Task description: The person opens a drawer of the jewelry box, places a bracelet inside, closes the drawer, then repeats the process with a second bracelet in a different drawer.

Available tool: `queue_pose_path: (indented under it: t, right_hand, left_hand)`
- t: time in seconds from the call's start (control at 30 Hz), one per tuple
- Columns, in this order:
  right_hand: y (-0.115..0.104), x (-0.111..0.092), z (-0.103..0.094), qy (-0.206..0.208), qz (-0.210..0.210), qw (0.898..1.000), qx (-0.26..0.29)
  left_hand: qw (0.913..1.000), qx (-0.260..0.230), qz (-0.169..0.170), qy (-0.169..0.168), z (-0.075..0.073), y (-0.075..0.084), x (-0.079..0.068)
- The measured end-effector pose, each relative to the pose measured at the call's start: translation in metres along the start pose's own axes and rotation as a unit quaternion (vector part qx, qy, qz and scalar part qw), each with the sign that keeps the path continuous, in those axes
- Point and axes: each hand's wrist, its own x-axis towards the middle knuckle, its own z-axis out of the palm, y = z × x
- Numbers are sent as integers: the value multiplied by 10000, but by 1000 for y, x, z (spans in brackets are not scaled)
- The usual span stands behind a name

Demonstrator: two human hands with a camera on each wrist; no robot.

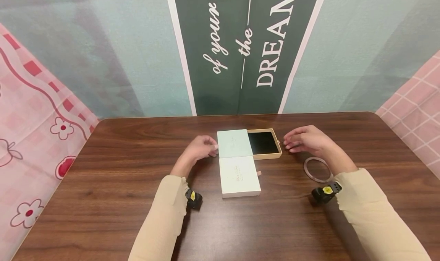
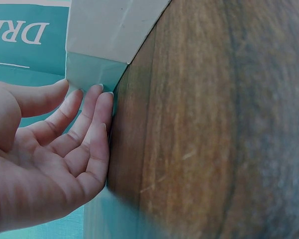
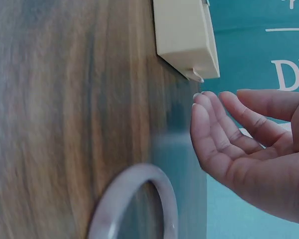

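Note:
A pale mint drawer box (image 1: 235, 143) lies on the table, its cream drawer (image 1: 269, 156) pulled out to the right and showing a black inside. At the box's left end is my left hand (image 1: 199, 148), fingers loosely bent; in the left wrist view the fingertips (image 2: 95, 92) meet or nearly meet the end of the box. My right hand (image 1: 307, 140) hovers just right of the drawer, relaxed and holding nothing. In the right wrist view a small pull tab (image 3: 195, 75) sticks out of the drawer front, a short gap from those fingers.
A white box (image 1: 240, 179) with a small tab on its right side sits against the mint box's near edge. A pale pinkish bangle (image 1: 307, 168) lies below my right wrist. Behind the wooden table (image 1: 137, 138) hangs a printed cloth (image 1: 237, 81).

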Motion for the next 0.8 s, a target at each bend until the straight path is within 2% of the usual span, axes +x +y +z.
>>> queue_pose_path:
  t: [0.1,0.3,0.5,0.8]
  right_hand:
    - [0,-4,-6,27,96,10000,7]
    - [3,-12,-20,85,221,9983,-541]
    - [6,-19,-32,139,285,9963,-799]
    - [16,-29,-46,237,382,9950,-895]
  left_hand:
    - [10000,20,27,4,0,0,0]
    - [10000,6,48,-17,0,1,-1]
    - [10000,4,49,-33,0,0,-1]
    - [10000,-12,57,-30,0,0,-1]
